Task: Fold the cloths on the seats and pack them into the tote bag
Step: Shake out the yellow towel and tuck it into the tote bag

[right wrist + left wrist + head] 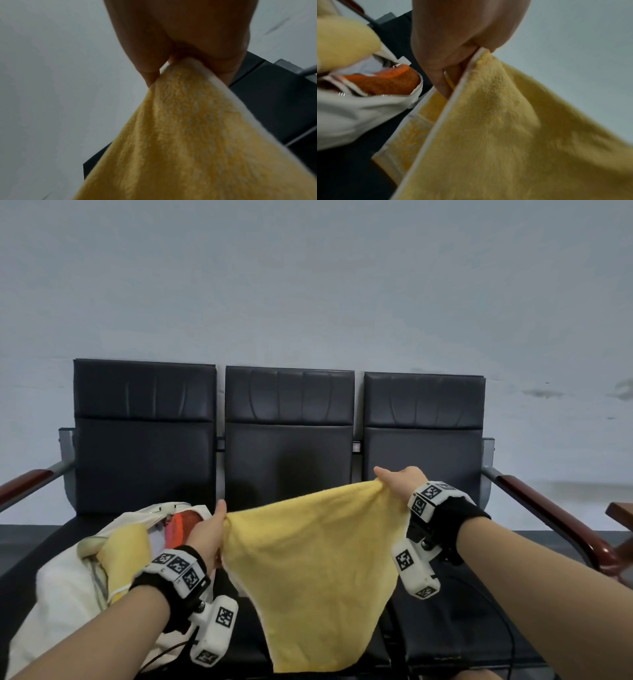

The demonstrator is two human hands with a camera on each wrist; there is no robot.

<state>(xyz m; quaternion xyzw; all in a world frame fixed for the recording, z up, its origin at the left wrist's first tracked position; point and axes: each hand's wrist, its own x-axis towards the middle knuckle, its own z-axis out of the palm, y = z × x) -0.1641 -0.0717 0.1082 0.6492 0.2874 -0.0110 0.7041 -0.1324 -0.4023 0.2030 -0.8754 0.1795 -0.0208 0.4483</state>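
- Forearms reach forward from the bottom of the head view, each wrist wearing a black band with white marker blocks.
- Left hand (pixel 209 534) is low and near, thumb up, pinching one top corner of the yellow cloth (pixel 311 570); the left wrist view shows the fingers (pixel 448 75) curled onto the white-trimmed edge.
- Right hand (pixel 399 482) sits higher and further out, pinching the other top corner; in the right wrist view thumb and fingers close on the hem.
- And the yellow cloth hangs spread between the two hands, in the air above the middle seat, its lower edge drooping toward the front of the seat.
- Over to the left, a cream tote bag (pixel 61 590) lies on the left seat, mouth open by its zip, an orange cloth (pixel 385 82) inside and a second yellow cloth (pixel 125 553) bunched at the opening.
- Beyond that, a row of three black padded seats (pixel 287 433) with dark red-brown armrests (pixel 548 508) at both ends.
- At the back, a plain pale grey wall (pixel 308 285), scuffed at the right.
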